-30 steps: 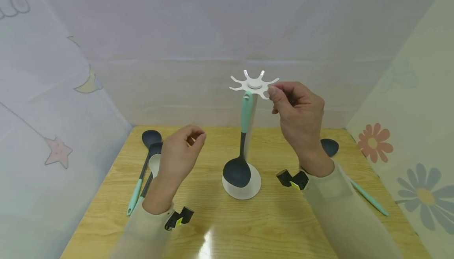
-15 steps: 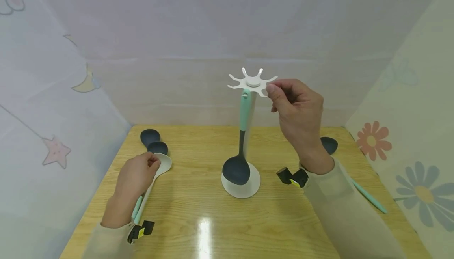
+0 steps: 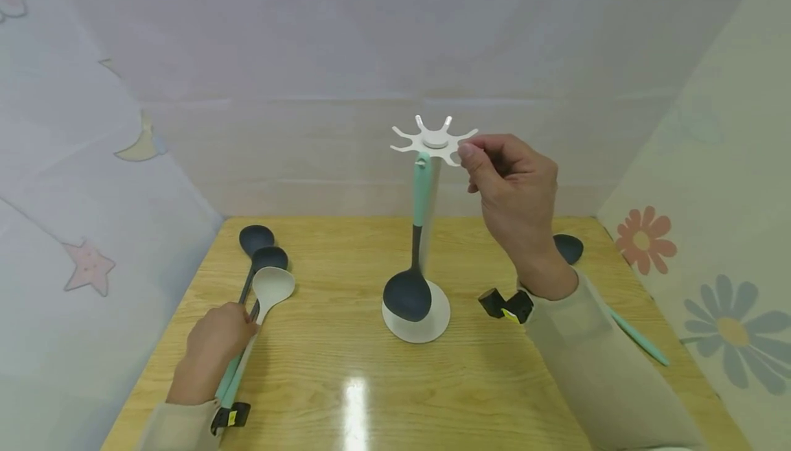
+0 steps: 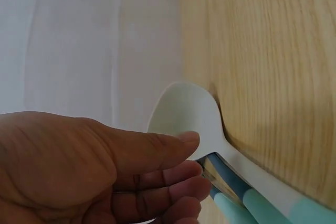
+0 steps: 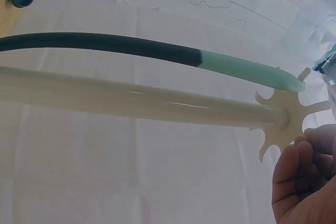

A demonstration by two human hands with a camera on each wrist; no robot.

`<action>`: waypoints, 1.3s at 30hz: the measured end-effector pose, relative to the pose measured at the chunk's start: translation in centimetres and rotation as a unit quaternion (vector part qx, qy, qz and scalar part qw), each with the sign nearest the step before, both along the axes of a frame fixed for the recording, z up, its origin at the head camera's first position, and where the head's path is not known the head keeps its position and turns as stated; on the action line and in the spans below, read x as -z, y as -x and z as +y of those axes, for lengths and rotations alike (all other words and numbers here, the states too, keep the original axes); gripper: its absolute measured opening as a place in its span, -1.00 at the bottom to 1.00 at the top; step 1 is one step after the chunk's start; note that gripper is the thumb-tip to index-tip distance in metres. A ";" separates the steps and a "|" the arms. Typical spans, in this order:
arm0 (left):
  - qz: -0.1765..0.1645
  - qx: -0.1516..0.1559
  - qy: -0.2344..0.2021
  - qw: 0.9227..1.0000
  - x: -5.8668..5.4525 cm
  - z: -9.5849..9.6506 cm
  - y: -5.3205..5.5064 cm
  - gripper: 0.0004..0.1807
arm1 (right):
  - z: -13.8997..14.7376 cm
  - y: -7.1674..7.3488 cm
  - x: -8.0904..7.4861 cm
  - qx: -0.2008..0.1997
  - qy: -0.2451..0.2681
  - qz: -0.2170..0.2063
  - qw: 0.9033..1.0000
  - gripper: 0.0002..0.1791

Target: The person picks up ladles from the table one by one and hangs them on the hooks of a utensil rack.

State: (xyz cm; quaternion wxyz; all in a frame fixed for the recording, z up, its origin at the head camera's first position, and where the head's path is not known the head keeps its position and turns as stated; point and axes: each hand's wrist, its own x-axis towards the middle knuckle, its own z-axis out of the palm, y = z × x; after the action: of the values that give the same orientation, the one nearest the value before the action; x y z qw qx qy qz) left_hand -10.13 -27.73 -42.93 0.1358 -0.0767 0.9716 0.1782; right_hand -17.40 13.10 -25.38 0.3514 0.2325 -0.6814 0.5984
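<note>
My right hand (image 3: 519, 200) pinches one arm of the white utensil rack (image 3: 435, 139), between thumb and fingertips. From a front hook of the rack hangs a ladle (image 3: 406, 296) with a dark bowl and mint handle. On the left of the table my left hand (image 3: 216, 338) is over the handles of a group of utensils, beside the neck of a white spoon (image 3: 274, 286). In the left wrist view its thumb (image 4: 157, 148) is straight and overlaps the spoon's bowl, its fingers loosely bent; whether they touch the spoon I cannot tell.
Two dark-headed utensils, one at the back (image 3: 256, 238) and one nearer (image 3: 270, 258), lie beside the white spoon. Another dark utensil (image 3: 568, 248) with a mint handle lies on the right, partly behind my right forearm. Patterned cloth walls enclose the wooden table (image 3: 346, 259).
My left hand has moved left and down from near the middle to the utensils on the left. The right hand keeps its hold on the rack. The view has shifted slightly.
</note>
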 end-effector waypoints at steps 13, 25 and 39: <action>-0.041 0.013 0.020 0.999 1.8 -0.8 -0.5 -0.73 | 0.0 -0.1 -0.1 0.006 -0.002 -0.006 1.000 -0.89; -0.081 0.026 0.047 0.995 1.9 -0.5 -0.9 -0.75 | 0.3 0.0 0.0 -0.005 -0.018 -0.002 1.000 -0.85; -0.054 0.057 -0.017 0.997 2.6 0.0 -0.8 -0.76 | 0.2 -0.2 -0.1 0.008 -0.016 -0.010 1.000 -0.88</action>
State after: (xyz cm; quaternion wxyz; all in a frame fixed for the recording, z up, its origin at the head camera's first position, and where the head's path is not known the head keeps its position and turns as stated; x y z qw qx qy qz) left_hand -9.31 -27.68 -45.51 0.1995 -0.0287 0.9624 0.1821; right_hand -17.19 13.27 -25.24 0.3453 0.2264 -0.6962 0.5872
